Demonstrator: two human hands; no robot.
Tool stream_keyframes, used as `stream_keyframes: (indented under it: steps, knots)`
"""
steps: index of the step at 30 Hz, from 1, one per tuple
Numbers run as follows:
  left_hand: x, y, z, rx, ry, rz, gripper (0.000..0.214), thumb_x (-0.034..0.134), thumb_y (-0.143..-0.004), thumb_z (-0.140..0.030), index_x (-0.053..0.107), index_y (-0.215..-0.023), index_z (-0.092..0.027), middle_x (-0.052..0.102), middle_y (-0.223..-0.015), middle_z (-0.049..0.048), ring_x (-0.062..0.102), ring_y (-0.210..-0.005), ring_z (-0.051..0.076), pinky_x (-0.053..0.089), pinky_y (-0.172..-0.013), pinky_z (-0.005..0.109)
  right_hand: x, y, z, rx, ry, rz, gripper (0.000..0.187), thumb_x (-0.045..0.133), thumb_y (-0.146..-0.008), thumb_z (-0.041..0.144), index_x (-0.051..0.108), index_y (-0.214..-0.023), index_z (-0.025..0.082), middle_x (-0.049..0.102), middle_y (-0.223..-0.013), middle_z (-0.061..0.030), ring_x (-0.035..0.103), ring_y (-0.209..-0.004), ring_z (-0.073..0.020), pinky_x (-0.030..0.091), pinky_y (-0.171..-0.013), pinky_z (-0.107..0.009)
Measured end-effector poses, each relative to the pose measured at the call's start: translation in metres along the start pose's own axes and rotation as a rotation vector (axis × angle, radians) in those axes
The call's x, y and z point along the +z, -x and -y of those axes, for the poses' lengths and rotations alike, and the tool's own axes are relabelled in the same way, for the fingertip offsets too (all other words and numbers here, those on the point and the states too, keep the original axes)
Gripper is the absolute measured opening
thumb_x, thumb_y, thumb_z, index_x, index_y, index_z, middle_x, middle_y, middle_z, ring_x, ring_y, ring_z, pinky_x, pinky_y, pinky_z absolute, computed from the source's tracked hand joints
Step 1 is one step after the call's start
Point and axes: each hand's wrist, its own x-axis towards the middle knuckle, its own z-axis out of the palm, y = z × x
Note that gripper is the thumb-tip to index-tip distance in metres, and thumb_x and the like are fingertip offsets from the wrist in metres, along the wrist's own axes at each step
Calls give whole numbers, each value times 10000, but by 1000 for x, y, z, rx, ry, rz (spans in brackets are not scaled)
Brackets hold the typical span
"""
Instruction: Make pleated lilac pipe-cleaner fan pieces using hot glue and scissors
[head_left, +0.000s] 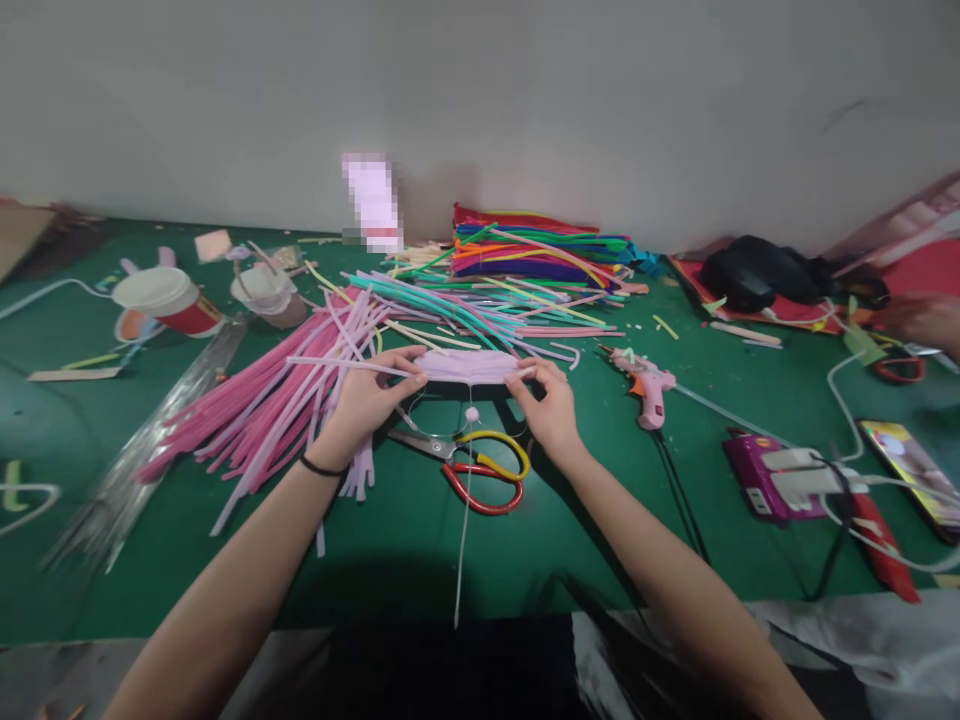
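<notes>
My left hand (pixel 373 398) and my right hand (pixel 550 408) pinch opposite ends of a flat lilac strip (pixel 469 367), apparently made of pipe cleaners laid side by side. One lilac pipe cleaner (pixel 326 362) sticks out leftward past my left hand. From the strip's middle hangs a thin pale string with a small lilac ball (pixel 472 414) on it. Beneath them lie scissors (pixel 487 478) with one yellow and one red handle, partly crossed by the string. Left of my left hand spreads a pile of pink and lilac pipe cleaners (pixel 255 400).
Behind my hands are bundles of coloured pipe cleaners (pixel 532 250). A pink glue gun (pixel 646 388) lies to the right, near a purple box (pixel 750 475) and a phone (pixel 911 470). Lidded cups (pixel 169 300) stand left. Another person's hand (pixel 922 320) is at far right.
</notes>
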Motion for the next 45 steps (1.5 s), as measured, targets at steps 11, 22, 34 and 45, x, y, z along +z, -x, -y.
stream_keyframes:
  steps: [11,22,34,45]
  knots:
    - [0,-2,-8,-97,115,-1,262,831,-663,-370,679,-703,-160,671,-1242,140,601,-1189,325,390,-1072,483,-1,-1,-1,29,-54,-33,190,682,-805,385,667,-739,208,597,-1042,-86,577,-1019,-237,456,-938,-415]
    - [3,-3,-18,-51,218,-29,267,834,-667,-362,656,-711,-168,644,-1305,150,563,-1254,328,405,-1068,472,3,-4,6,210,-346,-26,309,726,-740,497,677,-777,194,619,-1073,-73,636,-941,-202,544,-860,-357]
    - [-12,1,-30,-214,537,145,660,711,-657,-209,558,-1288,-328,691,-1180,51,687,-1022,268,566,-906,505,-3,-6,20,378,-816,45,307,829,-679,434,645,-808,225,700,-783,27,702,-753,-142,613,-785,-306]
    - [0,10,-32,-521,412,467,549,834,-677,-435,702,-1135,-162,754,-1006,113,704,-914,265,554,-745,291,-19,-46,56,85,-253,673,293,718,-790,478,704,-841,190,740,-829,-25,696,-791,-185,543,-757,-320]
